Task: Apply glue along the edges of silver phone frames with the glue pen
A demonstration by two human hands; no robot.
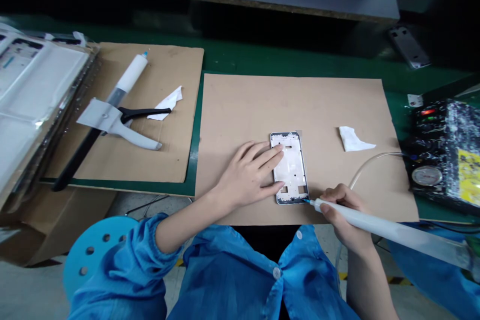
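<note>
A phone frame (294, 167), pale inside with a dark rim, lies flat on the cardboard sheet (240, 100) in front of me. My left hand (253, 172) rests with spread fingers over its left side, fingertips on the pale face. In my right hand (345, 210) is a long white dispensing syringe (390, 230), gripped near its front end. The syringe's blue needle tip (308, 201) meets the frame's lower right corner, or hovers just over it; I cannot tell which. A clear tube (360, 165) runs behind my right hand.
On the right stands a dispenser box (442, 155) with a gauge. White wipe scraps (352, 139) lie on the cardboard. A caulking gun (108, 115) rests on the left cardboard, beside stacked trays (41, 85). Another phone frame (409, 46) lies at back right. A blue stool (90, 252) stands lower left.
</note>
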